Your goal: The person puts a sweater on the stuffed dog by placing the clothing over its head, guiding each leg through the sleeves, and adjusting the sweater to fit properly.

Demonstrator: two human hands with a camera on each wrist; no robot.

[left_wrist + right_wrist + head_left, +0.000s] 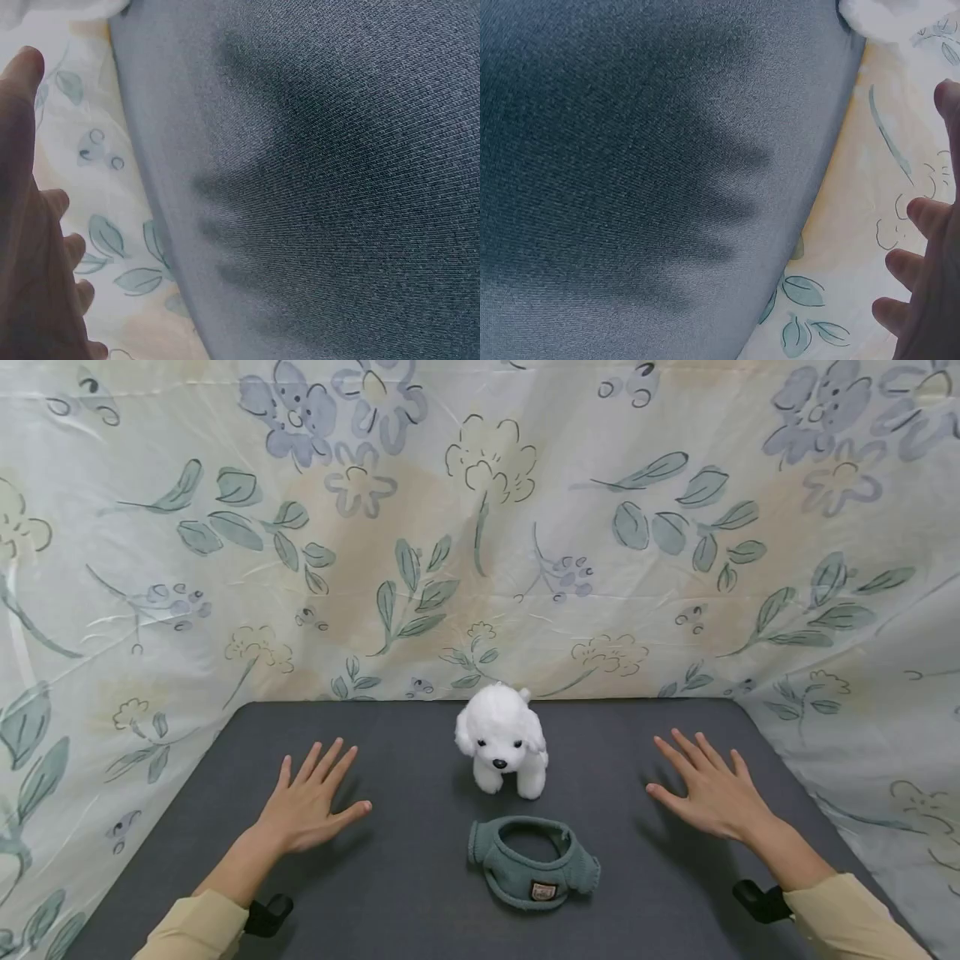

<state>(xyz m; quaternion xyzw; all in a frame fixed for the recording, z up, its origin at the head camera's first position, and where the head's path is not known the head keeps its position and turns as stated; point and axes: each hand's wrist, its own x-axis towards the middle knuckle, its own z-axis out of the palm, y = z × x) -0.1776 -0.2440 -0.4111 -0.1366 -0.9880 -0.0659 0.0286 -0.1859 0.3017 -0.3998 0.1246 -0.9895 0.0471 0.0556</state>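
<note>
A white plush dog [499,739] stands upright near the back middle of the dark table, its face toward me. In front of it lies a small grey-green pet sweater [517,870], its round opening upward and a little label patch on its near side. To the left, my left hand [311,802] hovers over the table with fingers spread, holding nothing. On the other side my right hand [708,789] is held the same way, palm down and apart from both things. Each hand casts a shadow on the cloth in its wrist view.
The dark grey table [405,893] has rounded back corners. A floral curtain [525,552] hangs behind it and along both sides. Beige sleeves [198,927] and black wrist straps [268,916] show at the lower corners.
</note>
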